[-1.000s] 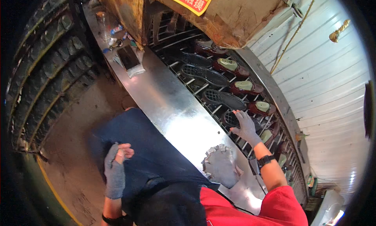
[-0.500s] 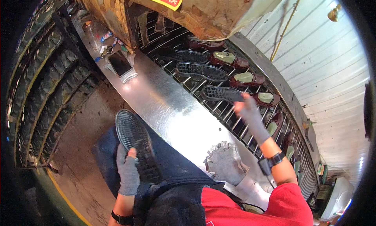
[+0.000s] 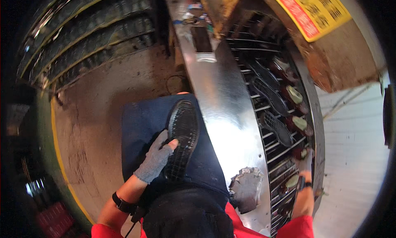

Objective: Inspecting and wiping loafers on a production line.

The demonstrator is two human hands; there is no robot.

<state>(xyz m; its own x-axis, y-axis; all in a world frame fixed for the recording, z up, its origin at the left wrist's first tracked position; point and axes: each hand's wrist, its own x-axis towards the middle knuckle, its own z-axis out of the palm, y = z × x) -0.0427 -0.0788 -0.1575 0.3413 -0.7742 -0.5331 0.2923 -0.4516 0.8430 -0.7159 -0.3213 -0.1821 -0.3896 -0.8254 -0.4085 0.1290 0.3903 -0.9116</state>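
My left hand (image 3: 157,157), in a grey fingerless glove, grips a black shoe sole (image 3: 182,133) by its left edge, thumb on top. The sole lies over the dark blue cloth (image 3: 142,116) across my lap, its ribbed face up. My right hand (image 3: 305,163) is stretched out over the rod rack on the right, beside a dark red shoe (image 3: 300,154). Motion blur smears its fingers, so I cannot make out their grip. Further up the rack lie black soles (image 3: 277,128), with dark red shoes on pale green lasts (image 3: 300,123) alongside.
A shiny metal ledge (image 3: 225,110) runs between my lap and the rack. On it are a phone (image 3: 201,40) and a grey ragged-edged piece (image 3: 246,187). A rusty machine housing (image 3: 330,69) overhangs the rack's far end. Shelves of dark shoe parts (image 3: 97,36) stand at the left.
My view has turned, swinging the rack to the right side. My right hand has moved from beside a sole to further down the row of dark red shoes. My left hand keeps the sole.
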